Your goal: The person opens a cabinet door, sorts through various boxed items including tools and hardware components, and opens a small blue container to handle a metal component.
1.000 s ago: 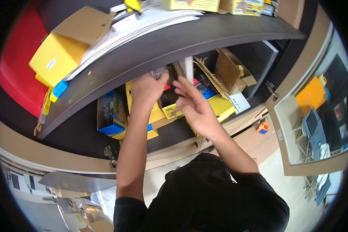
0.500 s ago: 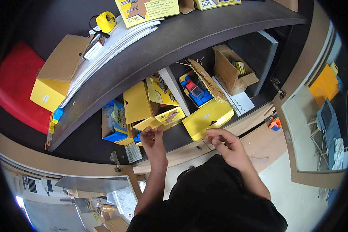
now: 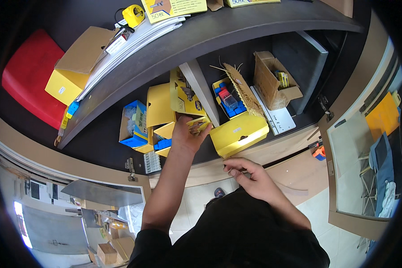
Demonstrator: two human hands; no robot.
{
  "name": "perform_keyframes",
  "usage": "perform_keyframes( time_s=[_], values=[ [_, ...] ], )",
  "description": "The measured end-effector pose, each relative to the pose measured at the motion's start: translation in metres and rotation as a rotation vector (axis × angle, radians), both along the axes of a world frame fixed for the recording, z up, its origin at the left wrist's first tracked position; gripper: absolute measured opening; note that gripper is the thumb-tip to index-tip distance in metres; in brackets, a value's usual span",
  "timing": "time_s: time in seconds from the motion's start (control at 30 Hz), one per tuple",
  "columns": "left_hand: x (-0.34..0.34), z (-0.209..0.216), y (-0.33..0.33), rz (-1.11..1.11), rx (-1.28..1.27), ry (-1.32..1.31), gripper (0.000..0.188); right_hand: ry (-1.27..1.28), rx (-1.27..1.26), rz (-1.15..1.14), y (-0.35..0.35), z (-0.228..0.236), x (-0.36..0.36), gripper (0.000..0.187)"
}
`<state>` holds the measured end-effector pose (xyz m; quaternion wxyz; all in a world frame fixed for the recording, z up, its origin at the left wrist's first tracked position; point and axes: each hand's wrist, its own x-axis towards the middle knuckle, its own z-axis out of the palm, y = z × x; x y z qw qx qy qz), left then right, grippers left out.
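My left hand [image 3: 190, 136] reaches to the printed yellow flap [image 3: 201, 125] of an open yellow carton [image 3: 161, 105] on the lower shelf. Its thumb stands apart at the flap's edge, while its fingertips are partly hidden at the carton's opening. Blue pieces [image 3: 162, 144] show beside my wrist. In front of the shelf edge, my right hand [image 3: 250, 176] is closed, thumb against curled fingers; whatever it may pinch is too small to make out. Just beyond it lies the yellow lid [image 3: 240, 134] of a box holding blue and red parts [image 3: 230, 100].
A blue-and-yellow box [image 3: 134, 124] and a clear compartment case [image 3: 152, 161] stand at the left. An upright divider [image 3: 200, 91] splits the shelf. Farther right are a brown carton [image 3: 272, 82] and a hinged cabinet door [image 3: 332, 174]. The upper shelf board [image 3: 178, 53] overhangs everything.
My left hand has moved forward to the carton's flap, with its thumb spreading. My right hand has drawn slightly back and left, away from the yellow lid. The view has shifted a little.
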<state>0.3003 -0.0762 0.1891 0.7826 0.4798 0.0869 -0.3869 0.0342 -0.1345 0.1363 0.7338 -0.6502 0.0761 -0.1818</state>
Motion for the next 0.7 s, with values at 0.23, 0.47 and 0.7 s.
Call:
perform_keyframes(
  time_s=[0.23, 0.47, 0.7],
  values=[
    [0.001, 0.018, 0.045, -0.042, -0.164, -0.032, 0.043, 0.093, 0.026, 0.059, -0.004, -0.002, -0.012, 0.038],
    [-0.046, 0.057, 0.114, -0.049, -0.159, -0.128, 0.054, 0.053, -0.011, 0.061, -0.005, -0.015, -0.002, 0.039],
    [-0.079, 0.037, 0.183, 0.091, -0.136, 0.043, 0.058, 0.139, 0.019, 0.2, 0.003, -0.012, 0.016, 0.037]
  ],
)
